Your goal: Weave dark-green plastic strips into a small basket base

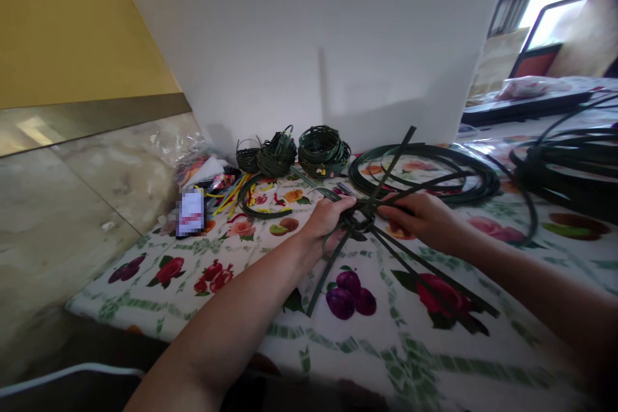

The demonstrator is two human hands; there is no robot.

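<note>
A partly woven piece of dark green flat strips (pixel 360 222) is held above the tablecloth, its loose ends sticking out on several sides. My left hand (pixel 331 222) grips its left edge, thumb on top, with the other fingers partly hidden beneath. On the right side, my right hand (pixel 418 215) pinches a dark strip close to the woven centre. One long strip (pixel 398 153) points up and away, while other ends (pixel 434 267) hang toward the front right and front left. Behind the hands lies a large coil of the same strip (pixel 425 148).
Woven round baskets (pixel 324 148) and smaller bundles (pixel 276 154) stand against the white board (pixel 328 45). A phone-like object (pixel 191 214), coloured strips (pixel 232 196) and a smaller coil (pixel 263 214) lie left. Another big coil (pixel 574 167) sits far right on the fruit-patterned tablecloth (pixel 309 347).
</note>
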